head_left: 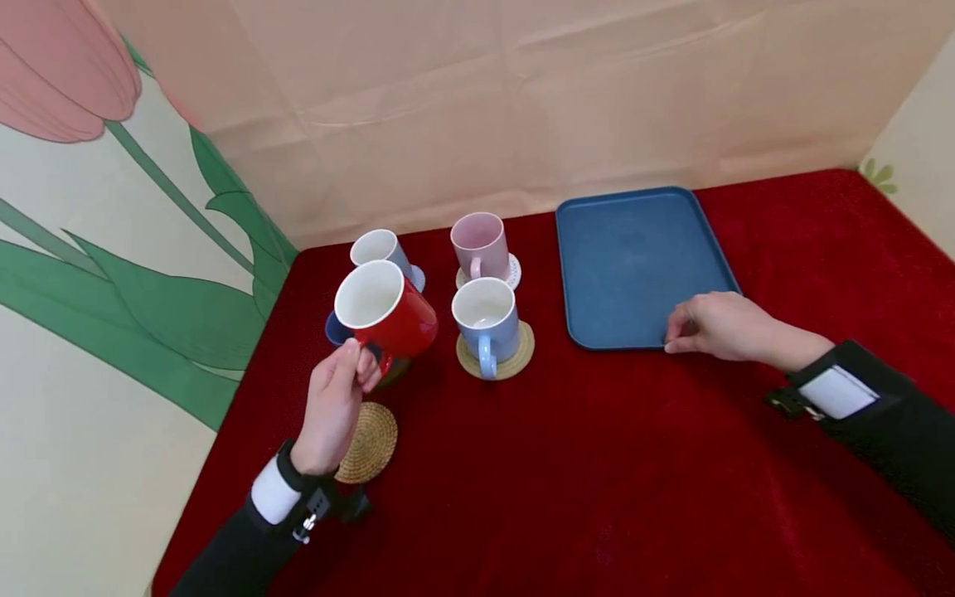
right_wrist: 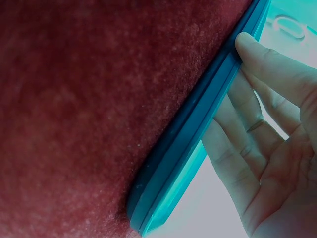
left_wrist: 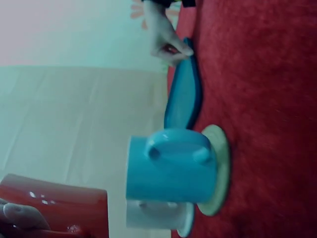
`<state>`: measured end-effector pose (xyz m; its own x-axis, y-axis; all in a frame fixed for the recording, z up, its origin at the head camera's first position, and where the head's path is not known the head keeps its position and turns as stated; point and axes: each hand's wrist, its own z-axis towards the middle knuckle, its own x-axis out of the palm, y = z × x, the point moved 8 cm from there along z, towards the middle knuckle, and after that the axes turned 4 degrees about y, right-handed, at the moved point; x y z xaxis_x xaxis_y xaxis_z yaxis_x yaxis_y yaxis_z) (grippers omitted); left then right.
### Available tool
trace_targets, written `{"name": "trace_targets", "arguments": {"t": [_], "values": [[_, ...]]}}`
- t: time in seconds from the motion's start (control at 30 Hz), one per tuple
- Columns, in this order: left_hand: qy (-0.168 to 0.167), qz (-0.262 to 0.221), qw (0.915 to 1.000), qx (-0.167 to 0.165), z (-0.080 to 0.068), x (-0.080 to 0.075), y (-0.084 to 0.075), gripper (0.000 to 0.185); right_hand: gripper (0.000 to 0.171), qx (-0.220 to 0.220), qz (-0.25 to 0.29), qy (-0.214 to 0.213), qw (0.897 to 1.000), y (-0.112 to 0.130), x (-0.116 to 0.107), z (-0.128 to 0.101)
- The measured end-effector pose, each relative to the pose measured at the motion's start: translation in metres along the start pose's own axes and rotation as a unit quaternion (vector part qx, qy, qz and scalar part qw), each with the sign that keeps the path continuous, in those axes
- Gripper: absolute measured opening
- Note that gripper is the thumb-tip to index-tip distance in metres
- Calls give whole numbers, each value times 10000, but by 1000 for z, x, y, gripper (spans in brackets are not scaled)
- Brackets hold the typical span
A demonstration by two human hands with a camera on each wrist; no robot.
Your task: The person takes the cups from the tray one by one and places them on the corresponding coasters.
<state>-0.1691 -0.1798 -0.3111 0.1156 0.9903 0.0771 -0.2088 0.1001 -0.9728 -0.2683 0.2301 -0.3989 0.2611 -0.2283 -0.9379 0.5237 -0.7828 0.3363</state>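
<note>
My left hand (head_left: 332, 414) grips a red mug (head_left: 406, 323) with a white inside by its handle and holds it raised above the table, tilted. Behind it, a dark blue mug (head_left: 337, 330) is mostly hidden. Below the left hand lies a round woven coaster (head_left: 373, 444), partly covered by the wrist. My right hand (head_left: 719, 327) pinches the near rim of a flat blue tray (head_left: 637, 265) close to its right corner. In the right wrist view the thumb (right_wrist: 252, 47) presses the outer side of the tray's edge (right_wrist: 183, 148), with the fingers over the rim.
A light blue mug (head_left: 501, 336) stands on a tan coaster (head_left: 525, 348). Beyond it a pink mug (head_left: 488, 261) sits on a pale coaster (head_left: 515, 269), left of the tray. A pale mug (head_left: 403, 261) is at the back left. Red cloth (head_left: 567, 464) covers the table.
</note>
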Motion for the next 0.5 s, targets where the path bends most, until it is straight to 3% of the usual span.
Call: {"name": "trace_targets", "arguments": {"t": [0.23, 0.5], "values": [[36, 201, 9998, -84, -22, -11, 7, 42, 17, 53, 0, 2, 10000, -3, 1, -2], [325, 338, 9989, 4, -43, -24, 13, 41, 16, 39, 31, -48, 10000, -1, 2, -1]]}}
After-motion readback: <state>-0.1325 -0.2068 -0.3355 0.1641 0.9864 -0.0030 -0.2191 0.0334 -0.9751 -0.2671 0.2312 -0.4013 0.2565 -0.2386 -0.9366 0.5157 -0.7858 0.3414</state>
